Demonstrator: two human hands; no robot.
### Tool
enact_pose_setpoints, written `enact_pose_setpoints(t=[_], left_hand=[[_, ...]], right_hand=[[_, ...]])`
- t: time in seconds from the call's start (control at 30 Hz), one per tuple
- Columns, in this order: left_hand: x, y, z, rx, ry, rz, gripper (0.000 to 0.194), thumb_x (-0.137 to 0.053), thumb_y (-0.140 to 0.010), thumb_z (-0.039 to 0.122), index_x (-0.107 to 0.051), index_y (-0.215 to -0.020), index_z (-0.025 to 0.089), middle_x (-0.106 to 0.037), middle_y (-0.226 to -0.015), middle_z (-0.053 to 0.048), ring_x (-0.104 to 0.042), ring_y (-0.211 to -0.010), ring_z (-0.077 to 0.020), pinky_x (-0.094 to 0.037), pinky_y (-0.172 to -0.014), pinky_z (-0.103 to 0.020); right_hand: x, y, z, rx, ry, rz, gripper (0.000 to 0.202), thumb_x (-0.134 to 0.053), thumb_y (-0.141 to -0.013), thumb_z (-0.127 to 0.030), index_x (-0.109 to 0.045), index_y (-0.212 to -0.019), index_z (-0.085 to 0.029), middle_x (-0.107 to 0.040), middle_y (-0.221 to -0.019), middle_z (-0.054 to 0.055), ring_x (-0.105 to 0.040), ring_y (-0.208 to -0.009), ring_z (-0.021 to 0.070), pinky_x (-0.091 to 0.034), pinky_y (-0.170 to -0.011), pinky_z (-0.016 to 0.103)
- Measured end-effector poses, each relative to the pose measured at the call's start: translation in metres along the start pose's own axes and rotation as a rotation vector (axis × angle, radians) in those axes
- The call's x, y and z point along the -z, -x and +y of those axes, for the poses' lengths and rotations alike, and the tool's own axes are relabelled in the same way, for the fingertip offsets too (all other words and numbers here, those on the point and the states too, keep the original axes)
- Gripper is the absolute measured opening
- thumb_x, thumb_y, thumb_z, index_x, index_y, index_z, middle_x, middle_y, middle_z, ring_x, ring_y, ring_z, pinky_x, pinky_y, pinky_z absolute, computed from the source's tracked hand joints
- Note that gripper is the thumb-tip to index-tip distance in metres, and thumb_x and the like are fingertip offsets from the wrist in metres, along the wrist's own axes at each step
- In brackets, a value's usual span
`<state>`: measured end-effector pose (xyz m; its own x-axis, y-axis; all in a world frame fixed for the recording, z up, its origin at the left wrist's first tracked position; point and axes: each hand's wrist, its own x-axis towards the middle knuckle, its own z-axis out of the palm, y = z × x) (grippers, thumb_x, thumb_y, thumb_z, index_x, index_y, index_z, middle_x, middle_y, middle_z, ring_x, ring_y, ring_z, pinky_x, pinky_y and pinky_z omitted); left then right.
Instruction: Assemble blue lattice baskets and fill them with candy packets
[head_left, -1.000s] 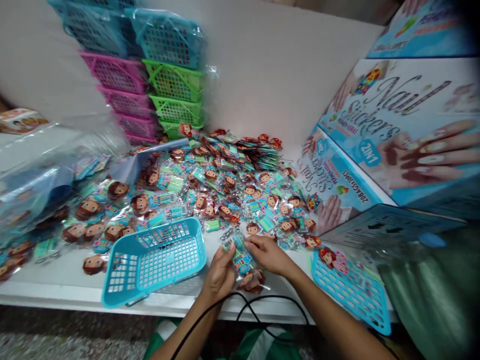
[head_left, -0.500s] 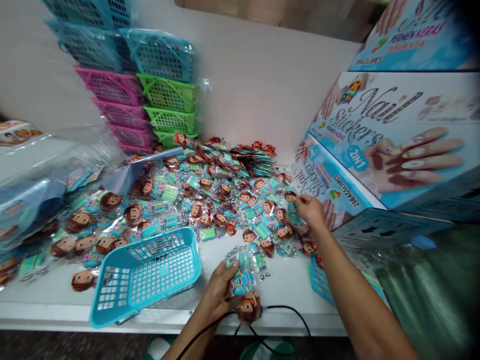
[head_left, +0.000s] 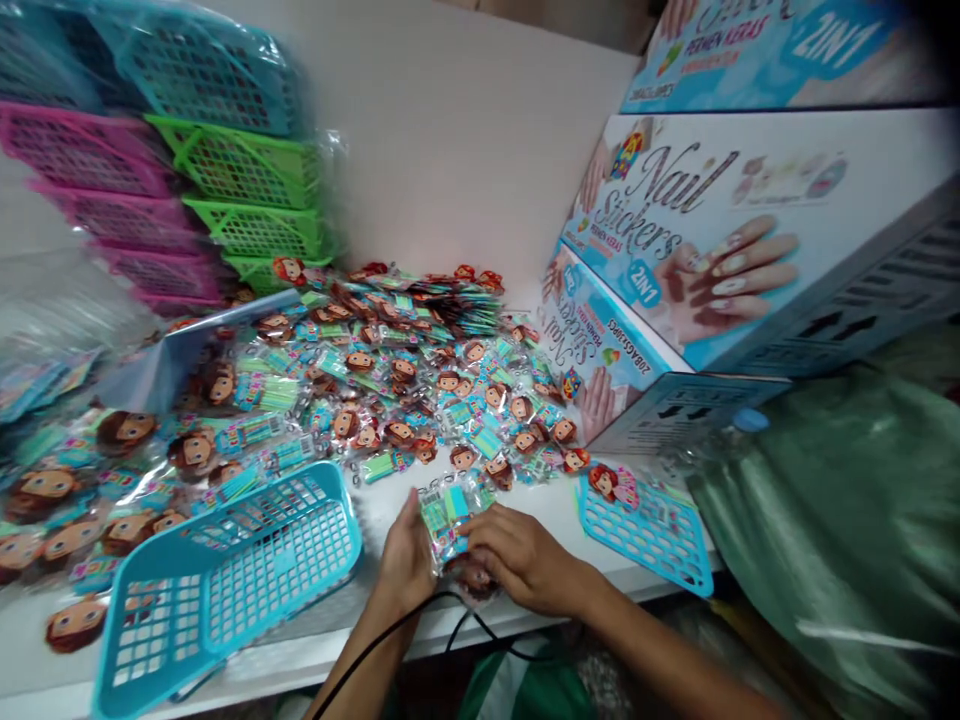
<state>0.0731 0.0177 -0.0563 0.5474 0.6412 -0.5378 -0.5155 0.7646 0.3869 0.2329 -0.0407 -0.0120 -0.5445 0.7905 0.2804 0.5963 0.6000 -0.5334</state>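
Near the table's front edge, my left hand (head_left: 407, 552) grips several small clear packets (head_left: 444, 510) with doll-head pictures and green sticks inside. My right hand (head_left: 525, 558) is closed on the same packets from the right, its fingertips at their lower part, partly covering a brown-haired head. Behind both hands lies a wide pile of similar packets (head_left: 360, 362). To the left of my left hand stands a blue plastic basket (head_left: 281, 562), its inside showing no packets.
Wrapped stacks of pink (head_left: 161, 220) and green baskets (head_left: 259, 228) stand at the back left. Nail sticker boxes (head_left: 720, 230) are piled at the right. A blue perforated piece (head_left: 649, 535) lies at the right front, near a green sack (head_left: 840, 500).
My right hand has come from the right side of the pile to the packets in my left hand. The view has shifted to the right.
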Motion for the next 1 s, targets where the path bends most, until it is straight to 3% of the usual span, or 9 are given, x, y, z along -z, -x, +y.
enact_pose_setpoints(t=[0.13, 0.17, 0.3, 0.37, 0.53, 0.63, 0.77, 0.9, 1.0], left_hand=[[-0.002, 0.004, -0.002, -0.012, 0.002, 0.026, 0.025, -0.059, -0.085, 0.028, -0.060, -0.100, 0.008, -0.069, -0.068, -0.008, -0.067, -0.059, -0.0214, -0.055, -0.063, -0.035], [-0.002, 0.004, -0.001, 0.022, -0.016, 0.058, 0.021, -0.060, -0.084, 0.023, -0.060, -0.099, 0.007, -0.069, -0.067, -0.008, -0.067, -0.058, -0.0218, -0.055, -0.061, -0.035], [-0.001, 0.005, -0.001, 0.150, -0.003, 0.070, 0.024, -0.058, -0.085, 0.023, -0.057, -0.104, 0.007, -0.070, -0.073, -0.012, -0.070, -0.063, -0.0257, -0.057, -0.056, -0.038], [-0.002, 0.006, -0.003, 0.118, 0.020, 0.067, 0.023, -0.058, -0.085, 0.021, -0.057, -0.105, 0.009, -0.071, -0.074, -0.011, -0.070, -0.063, -0.0253, -0.058, -0.058, -0.039], [-0.008, 0.012, -0.009, 0.108, 0.027, 0.056, 0.017, -0.057, -0.086, 0.020, -0.058, -0.100, 0.011, -0.071, -0.070, -0.008, -0.069, -0.059, -0.0237, -0.059, -0.058, -0.041], [-0.009, 0.015, -0.010, 0.180, 0.052, 0.020, 0.020, -0.053, -0.089, 0.026, -0.059, -0.100, 0.010, -0.071, -0.071, -0.010, -0.070, -0.062, -0.0253, -0.058, -0.061, -0.045], [-0.011, 0.016, -0.015, 0.135, 0.100, -0.022, 0.019, -0.050, -0.090, 0.023, -0.060, -0.100, 0.010, -0.072, -0.077, -0.010, -0.071, -0.067, -0.0231, -0.058, -0.070, -0.043], [-0.019, 0.012, -0.026, 0.023, 0.187, -0.128, 0.025, -0.049, -0.091, 0.019, -0.058, -0.112, 0.009, -0.072, -0.093, -0.013, -0.070, -0.085, -0.0232, -0.056, -0.083, -0.040], [-0.024, 0.010, -0.030, -0.052, 0.246, -0.143, 0.031, -0.050, -0.090, 0.018, -0.055, -0.120, 0.012, -0.072, -0.095, -0.011, -0.069, -0.092, -0.0232, -0.054, -0.086, -0.039]], right_hand=[[0.006, 0.008, 0.009, -0.059, -0.083, 0.036, 0.021, -0.042, -0.094, -0.026, -0.057, -0.107, -0.019, -0.066, -0.107, 0.009, -0.059, -0.095, 0.0190, -0.046, -0.084, 0.033], [0.011, 0.015, 0.016, -0.205, -0.097, 0.131, 0.024, -0.041, -0.094, -0.031, -0.058, -0.107, -0.020, -0.067, -0.103, 0.008, -0.061, -0.091, 0.0186, -0.047, -0.081, 0.032], [0.037, 0.055, 0.069, -1.127, 0.161, 0.617, 0.033, -0.046, -0.088, -0.047, -0.063, -0.093, -0.018, -0.069, -0.084, 0.008, -0.064, -0.080, 0.0224, -0.046, -0.072, 0.032], [0.048, 0.070, 0.100, -1.269, 0.201, 0.659, 0.032, -0.055, -0.080, -0.047, -0.065, -0.082, -0.016, -0.068, -0.072, 0.011, -0.064, -0.079, 0.0269, -0.044, -0.070, 0.033], [0.064, 0.070, 0.134, -1.201, 0.048, 0.697, 0.023, -0.059, -0.071, -0.041, -0.060, -0.061, -0.020, -0.063, -0.058, 0.003, -0.063, -0.065, 0.0219, -0.045, -0.062, 0.029], [0.083, 0.060, 0.126, -1.075, -0.081, 0.810, 0.027, -0.051, -0.077, -0.047, -0.057, -0.075, -0.021, -0.066, -0.071, 0.002, -0.063, -0.068, 0.0202, -0.050, -0.061, 0.029], [0.104, 0.050, 0.099, -0.902, -0.249, 0.952, 0.034, -0.049, -0.080, -0.056, -0.050, -0.088, -0.023, -0.065, -0.082, 0.002, -0.065, -0.073, 0.0190, -0.055, -0.063, 0.032], [0.070, 0.044, 0.049, -0.692, -0.523, 1.089, 0.026, -0.056, -0.083, -0.050, -0.051, -0.090, -0.025, -0.066, -0.088, 0.000, -0.065, -0.080, 0.0194, -0.054, -0.076, 0.037], [0.013, 0.047, 0.007, -0.720, -0.577, 0.847, 0.018, -0.050, -0.089, -0.046, -0.053, -0.090, -0.028, -0.066, -0.090, -0.001, -0.064, -0.086, 0.0222, -0.052, -0.081, 0.038]])
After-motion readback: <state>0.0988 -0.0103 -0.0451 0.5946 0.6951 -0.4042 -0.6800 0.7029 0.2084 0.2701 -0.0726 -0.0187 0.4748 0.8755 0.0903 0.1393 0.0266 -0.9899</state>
